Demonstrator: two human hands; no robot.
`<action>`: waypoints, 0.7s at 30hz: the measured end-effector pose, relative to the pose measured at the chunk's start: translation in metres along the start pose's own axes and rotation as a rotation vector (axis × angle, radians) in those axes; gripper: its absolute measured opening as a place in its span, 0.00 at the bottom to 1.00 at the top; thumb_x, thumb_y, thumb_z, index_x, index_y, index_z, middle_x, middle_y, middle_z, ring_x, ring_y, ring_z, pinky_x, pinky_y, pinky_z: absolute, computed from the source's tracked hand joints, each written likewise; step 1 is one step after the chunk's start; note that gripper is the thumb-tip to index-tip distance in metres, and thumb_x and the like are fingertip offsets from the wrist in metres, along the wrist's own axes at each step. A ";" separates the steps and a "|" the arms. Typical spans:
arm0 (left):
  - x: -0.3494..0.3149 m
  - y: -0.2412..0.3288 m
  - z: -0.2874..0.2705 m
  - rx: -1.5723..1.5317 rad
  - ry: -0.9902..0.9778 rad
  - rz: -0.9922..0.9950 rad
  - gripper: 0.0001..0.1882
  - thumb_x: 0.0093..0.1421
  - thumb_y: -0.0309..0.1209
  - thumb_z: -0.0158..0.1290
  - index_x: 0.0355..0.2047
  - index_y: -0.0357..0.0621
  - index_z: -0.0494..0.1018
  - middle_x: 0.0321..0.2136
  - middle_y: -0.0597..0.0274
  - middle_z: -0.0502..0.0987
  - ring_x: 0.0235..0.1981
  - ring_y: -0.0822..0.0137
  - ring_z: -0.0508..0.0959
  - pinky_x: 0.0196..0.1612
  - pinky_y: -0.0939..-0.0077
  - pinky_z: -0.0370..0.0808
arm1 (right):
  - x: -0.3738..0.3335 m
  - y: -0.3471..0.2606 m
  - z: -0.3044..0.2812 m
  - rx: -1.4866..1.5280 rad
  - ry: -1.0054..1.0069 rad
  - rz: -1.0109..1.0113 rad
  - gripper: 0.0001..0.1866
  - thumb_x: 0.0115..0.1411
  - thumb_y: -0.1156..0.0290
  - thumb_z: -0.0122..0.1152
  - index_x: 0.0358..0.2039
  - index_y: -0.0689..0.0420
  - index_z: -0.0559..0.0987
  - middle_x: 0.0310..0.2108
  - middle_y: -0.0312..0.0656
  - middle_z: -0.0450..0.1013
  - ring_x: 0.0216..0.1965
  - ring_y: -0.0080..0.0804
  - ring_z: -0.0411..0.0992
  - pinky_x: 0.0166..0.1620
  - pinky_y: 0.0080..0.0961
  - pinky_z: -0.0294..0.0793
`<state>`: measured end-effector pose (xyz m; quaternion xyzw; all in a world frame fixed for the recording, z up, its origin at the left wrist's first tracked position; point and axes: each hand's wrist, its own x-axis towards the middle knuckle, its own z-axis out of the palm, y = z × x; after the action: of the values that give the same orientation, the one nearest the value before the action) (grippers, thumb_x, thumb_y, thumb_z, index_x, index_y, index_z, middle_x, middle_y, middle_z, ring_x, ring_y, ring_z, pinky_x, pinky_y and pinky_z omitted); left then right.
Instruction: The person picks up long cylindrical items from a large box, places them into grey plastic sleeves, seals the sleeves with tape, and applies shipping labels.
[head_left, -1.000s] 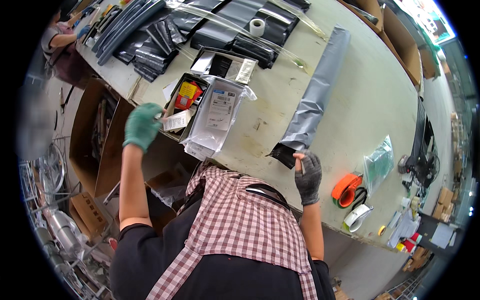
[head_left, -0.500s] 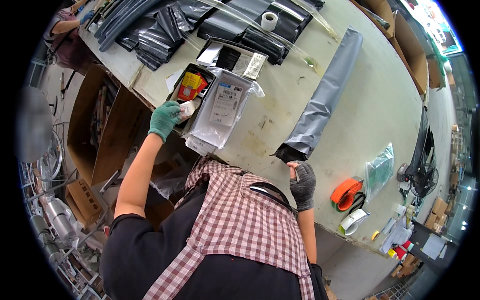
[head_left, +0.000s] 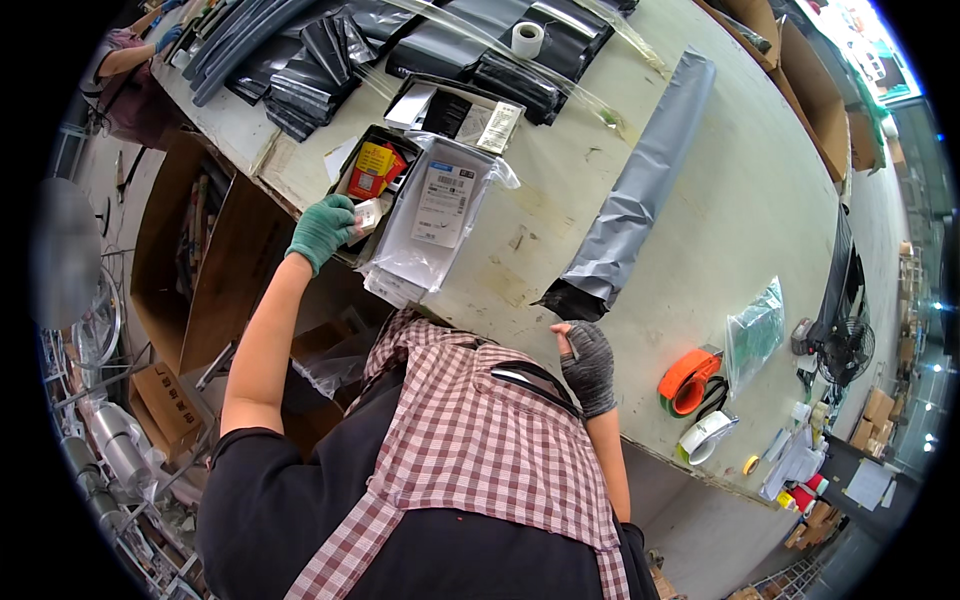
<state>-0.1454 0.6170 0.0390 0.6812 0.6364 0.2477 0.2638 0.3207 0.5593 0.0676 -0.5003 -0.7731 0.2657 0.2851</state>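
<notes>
My left hand (head_left: 322,233), in a green glove, is closed on a small white stack of labels or little box (head_left: 367,217), whose exact kind I cannot make out. It is at the near end of a narrow dark tray (head_left: 349,178) with yellow and red cards (head_left: 372,168) inside. Beside that tray stands a clear-wrapped light tray (head_left: 405,240) holding white printed labels (head_left: 444,203). My right hand (head_left: 588,368), in a grey fingerless glove, is curled closed near the table edge; whatever its fingers hold, if anything, is hidden. Just beyond it lies a long grey plastic-wrapped package (head_left: 645,180) with a black near end (head_left: 574,299).
Black plastic bags (head_left: 310,90) and a white roll (head_left: 527,39) lie at the table's far side. To the right are an orange tape roll (head_left: 687,381), a white roll (head_left: 706,438), a green plastic packet (head_left: 755,335) and a fan (head_left: 845,350). A co-worker (head_left: 128,80) stands far left.
My right hand has shifted slightly left and drawn a little away from the package's black end. My left hand keeps its hold at the dark tray. The whole view has shifted slightly.
</notes>
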 end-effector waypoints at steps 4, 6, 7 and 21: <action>-0.002 -0.008 -0.009 -0.007 0.014 0.058 0.06 0.46 0.20 0.61 0.25 0.37 0.75 0.29 0.61 0.73 0.30 0.63 0.74 0.35 0.74 0.72 | -0.002 -0.001 0.001 0.021 -0.054 0.002 0.04 0.55 0.76 0.57 0.32 0.56 0.78 0.30 0.45 0.74 0.34 0.43 0.73 0.40 0.34 0.72; 0.000 -0.001 -0.011 0.023 0.092 0.059 0.06 0.46 0.20 0.60 0.24 0.38 0.73 0.28 0.60 0.73 0.30 0.62 0.74 0.34 0.73 0.72 | -0.002 -0.005 0.001 0.076 -0.054 0.031 0.05 0.57 0.73 0.55 0.33 0.56 0.78 0.30 0.44 0.74 0.33 0.40 0.73 0.38 0.32 0.72; 0.000 0.004 -0.009 0.054 0.165 0.039 0.06 0.45 0.20 0.59 0.23 0.38 0.73 0.27 0.59 0.72 0.29 0.62 0.74 0.34 0.73 0.71 | -0.002 -0.009 0.001 0.122 -0.046 0.063 0.06 0.59 0.71 0.54 0.33 0.56 0.78 0.29 0.43 0.75 0.32 0.37 0.72 0.37 0.30 0.71; 0.034 0.259 0.136 0.166 -0.098 0.505 0.24 0.44 0.35 0.58 0.44 0.51 0.70 0.38 0.61 0.71 0.39 0.57 0.72 0.43 0.65 0.71 | -0.030 0.035 0.014 1.041 0.162 1.061 0.13 0.61 0.59 0.56 0.34 0.57 0.75 0.20 0.30 0.66 0.15 0.15 0.60 0.18 0.15 0.58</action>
<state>0.1392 0.6315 0.1133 0.8489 0.4508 0.2193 0.1672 0.3429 0.5418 0.0285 -0.6243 -0.1789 0.6618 0.3747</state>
